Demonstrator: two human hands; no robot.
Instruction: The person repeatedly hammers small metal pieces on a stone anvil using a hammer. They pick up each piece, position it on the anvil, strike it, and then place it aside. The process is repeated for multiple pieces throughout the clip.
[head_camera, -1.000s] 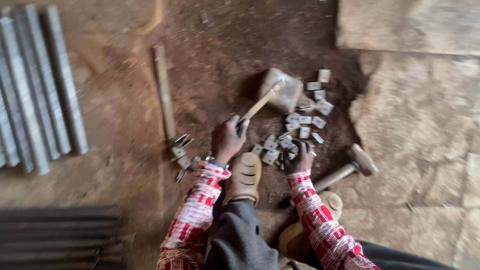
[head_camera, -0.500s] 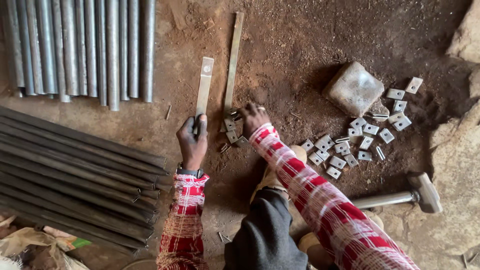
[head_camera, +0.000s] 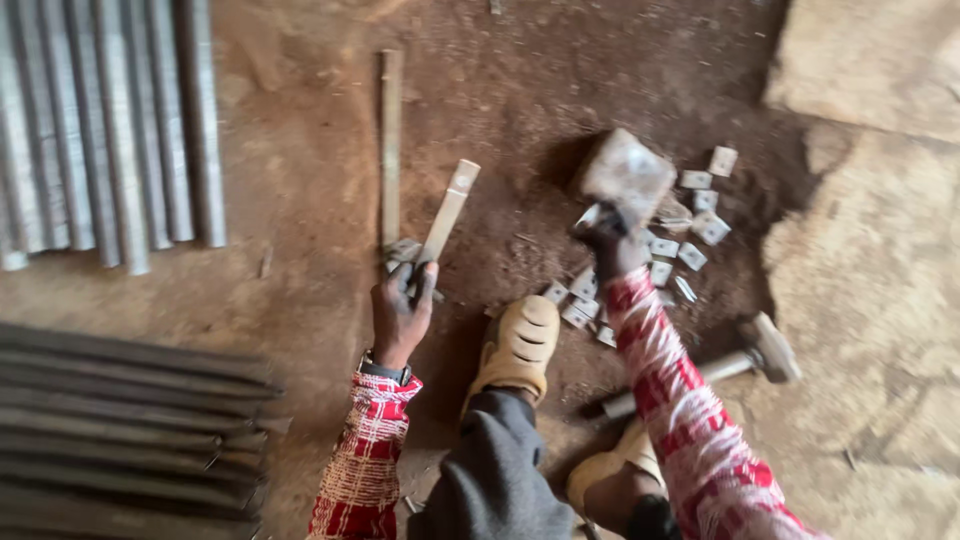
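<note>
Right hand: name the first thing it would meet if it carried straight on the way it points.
The right hand points up-frame at the grey stone block, which would probably come first; depth is unclear.

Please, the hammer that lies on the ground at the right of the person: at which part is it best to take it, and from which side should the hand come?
Probably on the handle of the hammer, around its middle. It lies flat on the ground, head away to the right, handle end beside the shoe. The right hand, now at the small metal plates, would come from above and close around the handle.
</note>
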